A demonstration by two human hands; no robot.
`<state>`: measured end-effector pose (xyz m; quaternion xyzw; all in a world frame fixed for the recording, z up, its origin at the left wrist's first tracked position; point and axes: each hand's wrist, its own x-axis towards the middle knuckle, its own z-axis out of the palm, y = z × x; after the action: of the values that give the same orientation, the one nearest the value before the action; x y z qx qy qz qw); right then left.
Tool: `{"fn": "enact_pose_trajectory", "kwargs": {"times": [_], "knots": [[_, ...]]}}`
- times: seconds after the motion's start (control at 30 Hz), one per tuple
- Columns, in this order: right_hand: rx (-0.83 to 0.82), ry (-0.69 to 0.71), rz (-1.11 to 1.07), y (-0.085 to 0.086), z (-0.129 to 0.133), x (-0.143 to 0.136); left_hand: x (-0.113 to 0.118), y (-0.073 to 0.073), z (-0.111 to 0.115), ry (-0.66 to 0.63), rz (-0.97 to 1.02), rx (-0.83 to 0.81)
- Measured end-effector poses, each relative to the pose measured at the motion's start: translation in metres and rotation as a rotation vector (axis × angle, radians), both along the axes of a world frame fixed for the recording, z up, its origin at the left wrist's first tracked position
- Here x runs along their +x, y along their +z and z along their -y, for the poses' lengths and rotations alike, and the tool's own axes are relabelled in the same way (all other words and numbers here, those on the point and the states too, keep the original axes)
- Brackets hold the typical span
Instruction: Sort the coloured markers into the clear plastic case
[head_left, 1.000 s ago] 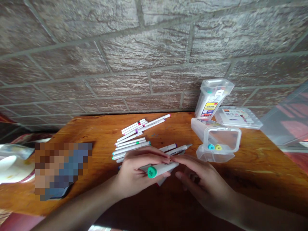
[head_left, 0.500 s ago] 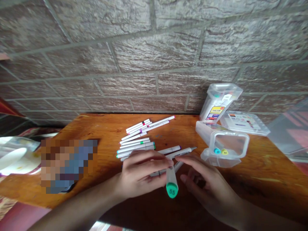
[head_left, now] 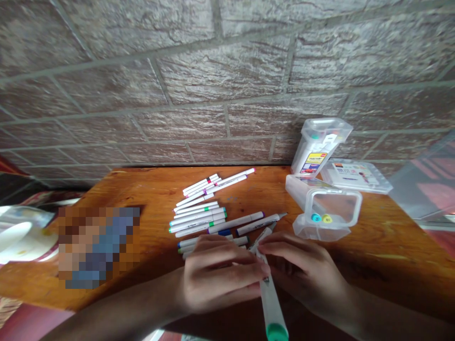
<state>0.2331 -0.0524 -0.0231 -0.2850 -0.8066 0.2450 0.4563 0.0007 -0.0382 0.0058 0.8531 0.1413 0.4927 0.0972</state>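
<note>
A white marker with a green end point(head_left: 273, 303) points down toward me, pinched between the thumb and fingers of my left hand point(head_left: 223, 277). The fingers of my right hand point(head_left: 302, 265) close on the far part of the same marker. Several white markers point(head_left: 199, 219) with coloured bands and ends lie in rows on the table, beyond and partly under my left hand. One marker with a dark tip point(head_left: 261, 226) lies just beyond the hands. An open clear case point(head_left: 313, 196) at the right holds a blue-ended and a yellow-ended marker.
A closed clear marker case point(head_left: 313, 151) stands near the brick wall point(head_left: 249, 109). Beside it lies a flat clear box point(head_left: 355, 176). On the left of the wooden table point(head_left: 384, 284) is a pixelated object point(head_left: 106, 251), with a white bowl-like item point(head_left: 21, 241) further left.
The green-ended marker has moved down and right with my left hand, and more of its body shows. My right hand has closed in on its far part. The view has shifted slightly.
</note>
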Motion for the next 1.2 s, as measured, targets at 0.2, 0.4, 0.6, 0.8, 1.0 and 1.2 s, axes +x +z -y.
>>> {"fn": "enact_pose_trajectory", "kwargs": {"times": [0.2,0.4,0.6,0.8,1.0,1.2], "knots": [[0.021,0.016,0.011,0.0,0.0,0.001,0.005,0.002,0.0,0.017,0.024,-0.032],[0.025,-0.021,0.005,0.001,-0.004,0.002,0.005,0.007,-0.007,0.024,0.033,-0.083],[-0.001,-0.029,0.0,0.0,-0.004,0.002,0.005,0.006,-0.01,-0.004,0.024,-0.126],[-0.013,-0.031,0.002,0.003,-0.003,0.001,0.004,0.003,-0.01,-0.018,0.014,-0.135],[-0.021,-0.029,-0.001,0.003,-0.002,0.001,0.003,0.006,-0.01,-0.015,0.01,-0.139],[-0.029,-0.033,-0.003,0.002,-0.002,0.001,0.002,0.007,-0.01,-0.019,0.01,-0.129]]}}
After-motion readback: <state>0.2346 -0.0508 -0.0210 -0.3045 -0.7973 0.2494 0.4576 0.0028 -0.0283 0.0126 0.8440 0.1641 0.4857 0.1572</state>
